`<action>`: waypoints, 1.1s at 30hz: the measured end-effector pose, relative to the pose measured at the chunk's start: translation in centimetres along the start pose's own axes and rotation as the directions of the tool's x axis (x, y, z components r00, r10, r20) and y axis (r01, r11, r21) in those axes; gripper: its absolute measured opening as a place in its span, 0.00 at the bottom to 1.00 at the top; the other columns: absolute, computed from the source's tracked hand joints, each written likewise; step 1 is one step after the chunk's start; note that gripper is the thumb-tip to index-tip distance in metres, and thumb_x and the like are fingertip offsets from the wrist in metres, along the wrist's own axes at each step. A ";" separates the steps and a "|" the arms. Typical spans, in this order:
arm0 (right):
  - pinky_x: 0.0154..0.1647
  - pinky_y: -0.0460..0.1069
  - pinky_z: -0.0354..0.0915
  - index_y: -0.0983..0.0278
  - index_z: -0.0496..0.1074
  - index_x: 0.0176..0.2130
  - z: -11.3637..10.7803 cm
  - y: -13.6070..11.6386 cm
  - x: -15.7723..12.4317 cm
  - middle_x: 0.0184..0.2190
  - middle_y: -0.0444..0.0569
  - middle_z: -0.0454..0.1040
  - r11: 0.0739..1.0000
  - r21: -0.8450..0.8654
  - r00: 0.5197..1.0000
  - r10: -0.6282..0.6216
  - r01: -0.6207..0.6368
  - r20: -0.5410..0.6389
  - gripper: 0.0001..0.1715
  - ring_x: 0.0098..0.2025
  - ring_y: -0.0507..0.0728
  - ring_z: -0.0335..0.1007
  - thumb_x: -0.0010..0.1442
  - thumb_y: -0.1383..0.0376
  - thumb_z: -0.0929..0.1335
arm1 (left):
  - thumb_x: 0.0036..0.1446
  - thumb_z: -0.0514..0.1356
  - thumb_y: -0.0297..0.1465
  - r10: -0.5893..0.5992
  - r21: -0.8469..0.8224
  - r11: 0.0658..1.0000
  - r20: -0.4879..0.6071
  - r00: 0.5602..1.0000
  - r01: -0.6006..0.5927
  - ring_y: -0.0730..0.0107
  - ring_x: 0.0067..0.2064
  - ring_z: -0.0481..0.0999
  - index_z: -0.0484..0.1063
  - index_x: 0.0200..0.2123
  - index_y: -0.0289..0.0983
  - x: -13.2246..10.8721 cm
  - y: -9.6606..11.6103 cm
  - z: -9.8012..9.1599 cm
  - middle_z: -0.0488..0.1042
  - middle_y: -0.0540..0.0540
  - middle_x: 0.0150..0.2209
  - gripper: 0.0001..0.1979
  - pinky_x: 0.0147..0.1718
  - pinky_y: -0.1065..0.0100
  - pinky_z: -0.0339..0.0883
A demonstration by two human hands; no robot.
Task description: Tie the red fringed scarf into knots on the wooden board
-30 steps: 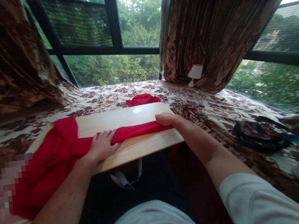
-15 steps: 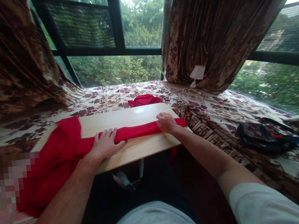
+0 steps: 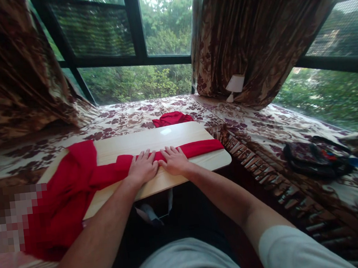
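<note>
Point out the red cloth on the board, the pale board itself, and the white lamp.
Red cloth (image 3: 109,174): head view, on the flat strip beside the bunched part.
Pale board (image 3: 129,143): head view, on the bare top near the far edge.
White lamp (image 3: 236,84): head view, on the shade.

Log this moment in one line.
left hand: flat on red cloth | right hand: beside it, on same cloth | cloth: narrow strip across board, bunched at left end
</note>
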State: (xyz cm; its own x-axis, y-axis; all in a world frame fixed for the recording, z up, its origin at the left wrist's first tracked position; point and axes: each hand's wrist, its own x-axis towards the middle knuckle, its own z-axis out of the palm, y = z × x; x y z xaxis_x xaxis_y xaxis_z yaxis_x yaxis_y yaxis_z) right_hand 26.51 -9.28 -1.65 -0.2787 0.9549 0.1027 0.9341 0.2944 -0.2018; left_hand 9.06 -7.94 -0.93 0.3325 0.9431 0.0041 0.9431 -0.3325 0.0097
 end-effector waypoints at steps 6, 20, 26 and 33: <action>0.72 0.66 0.33 0.57 0.48 0.73 -0.7 3.6 -0.4 0.75 0.52 0.42 0.992 0.013 0.989 0.124 -0.125 0.077 0.46 0.75 0.67 0.35 0.67 0.38 0.52 | 0.66 0.40 0.46 -0.022 -0.016 1.000 -0.035 0.999 0.022 0.49 0.72 0.51 0.52 0.72 0.39 -0.1 0.1 0.5 0.50 0.41 0.73 0.35 0.67 0.43 0.44; 0.71 0.69 0.33 0.55 0.51 0.72 -2.9 12.2 -2.3 0.74 0.52 0.43 0.943 -0.008 0.942 0.332 -0.332 0.040 0.46 0.75 0.69 0.37 0.66 0.37 0.55 | 0.65 0.40 0.48 -0.043 -0.015 0.999 -0.009 0.999 0.042 0.46 0.72 0.50 0.51 0.72 0.44 0.2 0.1 0.5 0.50 0.44 0.73 0.35 0.67 0.42 0.43; 0.72 0.56 0.47 0.65 0.60 0.69 -3.9 15.4 -2.6 0.71 0.56 0.55 0.972 0.113 0.972 0.216 -0.205 -0.097 0.34 0.72 0.59 0.50 0.67 0.57 0.62 | 0.65 0.40 0.48 -0.045 -0.012 0.999 -0.004 0.999 0.045 0.47 0.72 0.50 0.51 0.72 0.43 0.3 0.0 0.5 0.49 0.43 0.73 0.35 0.68 0.42 0.42; 0.62 0.50 0.62 0.65 0.78 0.51 -7.1 19.5 -6.5 0.55 0.54 0.76 0.988 -0.150 0.994 0.022 -0.039 -0.111 0.26 0.57 0.59 0.71 0.54 0.75 0.66 | 0.65 0.40 0.48 -0.046 -0.030 0.999 -0.014 0.999 0.045 0.47 0.72 0.50 0.51 0.72 0.44 0.2 0.0 0.6 0.50 0.43 0.73 0.35 0.68 0.43 0.42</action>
State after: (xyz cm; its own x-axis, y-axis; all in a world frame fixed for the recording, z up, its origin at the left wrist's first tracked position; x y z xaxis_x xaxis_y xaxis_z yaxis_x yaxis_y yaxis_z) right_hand 48.09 -10.00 0.67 -0.2316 0.9508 0.2059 0.9670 0.2480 -0.0576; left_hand 9.19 -7.75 -1.49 0.2888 0.9572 0.0173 0.9564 -0.2893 0.0395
